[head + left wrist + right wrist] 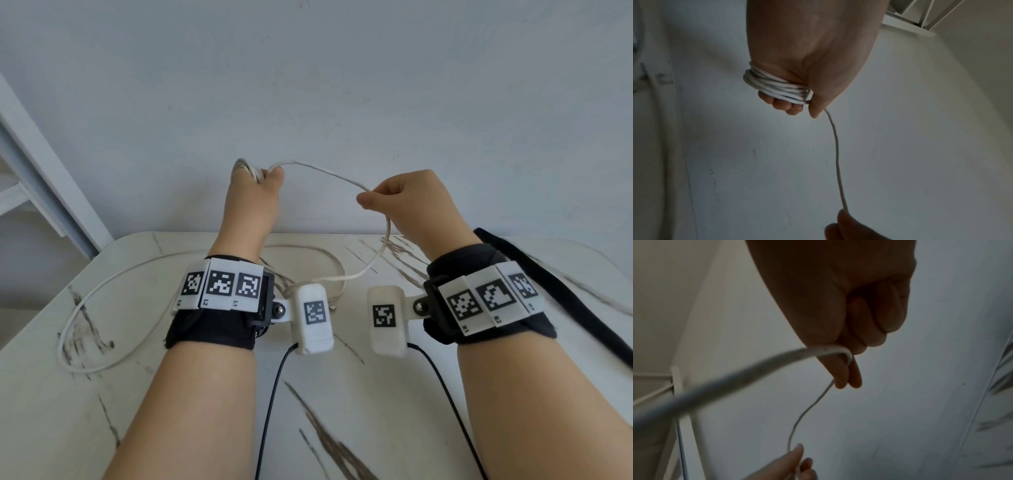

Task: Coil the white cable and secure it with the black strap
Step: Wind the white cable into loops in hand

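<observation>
Several turns of the white cable [777,87] are wound round the fingers of my left hand [255,185], which is raised above the table's far edge; the thumb pins the coil. From there the cable [329,171] arcs right to my right hand [371,197], where thumb and forefinger pinch it. In the right wrist view the cable [826,352] bends over the right fingers [849,374]. Below the right hand it drops to the table and loops far to the left [73,329]. The black strap [565,298] lies on the table to the right of my right wrist.
The marble-patterned table [342,411] meets a pale wall at its far edge. A white frame [44,178] stands at the left beyond the table corner. Two black wires [270,411] run from the wrist cameras toward me.
</observation>
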`<state>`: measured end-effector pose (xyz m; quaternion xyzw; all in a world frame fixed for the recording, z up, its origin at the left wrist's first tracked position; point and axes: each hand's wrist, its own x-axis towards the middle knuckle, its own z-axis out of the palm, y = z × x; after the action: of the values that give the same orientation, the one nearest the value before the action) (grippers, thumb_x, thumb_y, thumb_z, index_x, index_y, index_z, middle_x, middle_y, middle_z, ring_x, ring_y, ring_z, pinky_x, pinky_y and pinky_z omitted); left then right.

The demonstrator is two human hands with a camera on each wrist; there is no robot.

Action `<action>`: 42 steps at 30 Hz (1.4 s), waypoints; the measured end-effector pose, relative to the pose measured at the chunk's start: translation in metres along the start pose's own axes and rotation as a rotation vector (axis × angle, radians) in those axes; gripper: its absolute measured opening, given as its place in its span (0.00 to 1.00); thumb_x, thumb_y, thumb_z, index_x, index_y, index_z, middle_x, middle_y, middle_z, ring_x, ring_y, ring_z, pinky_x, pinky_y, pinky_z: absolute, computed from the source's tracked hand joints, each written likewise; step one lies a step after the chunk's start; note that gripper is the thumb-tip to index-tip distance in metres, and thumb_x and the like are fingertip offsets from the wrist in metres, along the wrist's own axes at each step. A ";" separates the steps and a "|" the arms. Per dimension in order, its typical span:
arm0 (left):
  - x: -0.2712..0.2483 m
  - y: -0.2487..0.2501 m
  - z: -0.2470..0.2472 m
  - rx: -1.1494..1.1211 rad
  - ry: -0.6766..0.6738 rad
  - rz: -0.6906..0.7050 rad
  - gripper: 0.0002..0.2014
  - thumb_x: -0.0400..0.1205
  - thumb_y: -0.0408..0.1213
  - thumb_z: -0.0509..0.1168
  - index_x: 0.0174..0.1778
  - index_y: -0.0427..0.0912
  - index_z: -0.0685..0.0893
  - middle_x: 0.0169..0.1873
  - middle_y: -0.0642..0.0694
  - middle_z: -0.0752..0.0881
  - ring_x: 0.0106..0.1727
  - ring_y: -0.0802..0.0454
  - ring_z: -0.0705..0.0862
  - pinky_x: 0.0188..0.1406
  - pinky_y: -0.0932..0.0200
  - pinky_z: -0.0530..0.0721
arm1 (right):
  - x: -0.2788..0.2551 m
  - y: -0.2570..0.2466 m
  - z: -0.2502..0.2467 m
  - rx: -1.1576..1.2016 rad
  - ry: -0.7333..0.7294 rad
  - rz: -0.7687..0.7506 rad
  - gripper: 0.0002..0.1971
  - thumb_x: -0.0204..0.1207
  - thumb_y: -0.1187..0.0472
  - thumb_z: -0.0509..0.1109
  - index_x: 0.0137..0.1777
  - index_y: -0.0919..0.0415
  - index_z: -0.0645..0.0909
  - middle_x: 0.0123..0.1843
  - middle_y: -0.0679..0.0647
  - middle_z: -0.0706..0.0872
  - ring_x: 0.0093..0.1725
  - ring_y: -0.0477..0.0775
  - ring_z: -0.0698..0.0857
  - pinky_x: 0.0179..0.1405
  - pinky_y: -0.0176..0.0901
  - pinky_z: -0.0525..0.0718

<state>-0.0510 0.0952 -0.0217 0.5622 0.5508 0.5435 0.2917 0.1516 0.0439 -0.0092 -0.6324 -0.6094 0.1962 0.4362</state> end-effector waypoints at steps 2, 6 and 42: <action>-0.002 0.001 0.001 0.041 -0.056 -0.011 0.10 0.83 0.45 0.61 0.46 0.41 0.73 0.30 0.49 0.77 0.30 0.50 0.74 0.41 0.51 0.76 | 0.001 0.001 -0.003 0.077 -0.014 0.050 0.11 0.74 0.58 0.75 0.37 0.67 0.88 0.21 0.49 0.76 0.16 0.41 0.69 0.21 0.34 0.69; -0.012 0.011 0.005 0.107 -0.231 -0.071 0.09 0.85 0.44 0.59 0.46 0.41 0.75 0.30 0.48 0.78 0.30 0.51 0.74 0.39 0.57 0.75 | 0.001 0.002 -0.003 0.148 0.039 0.062 0.08 0.78 0.64 0.70 0.41 0.67 0.86 0.27 0.57 0.85 0.20 0.50 0.83 0.21 0.39 0.81; -0.023 0.039 -0.003 -1.003 -0.700 -0.098 0.24 0.90 0.45 0.46 0.44 0.33 0.81 0.20 0.48 0.72 0.21 0.53 0.69 0.26 0.61 0.67 | -0.009 -0.009 0.024 -0.129 -0.240 -0.143 0.12 0.82 0.54 0.64 0.50 0.59 0.86 0.39 0.60 0.87 0.41 0.62 0.85 0.45 0.50 0.84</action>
<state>-0.0376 0.0641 0.0084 0.4756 0.1246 0.5056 0.7089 0.1265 0.0418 -0.0177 -0.5860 -0.7119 0.1995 0.3316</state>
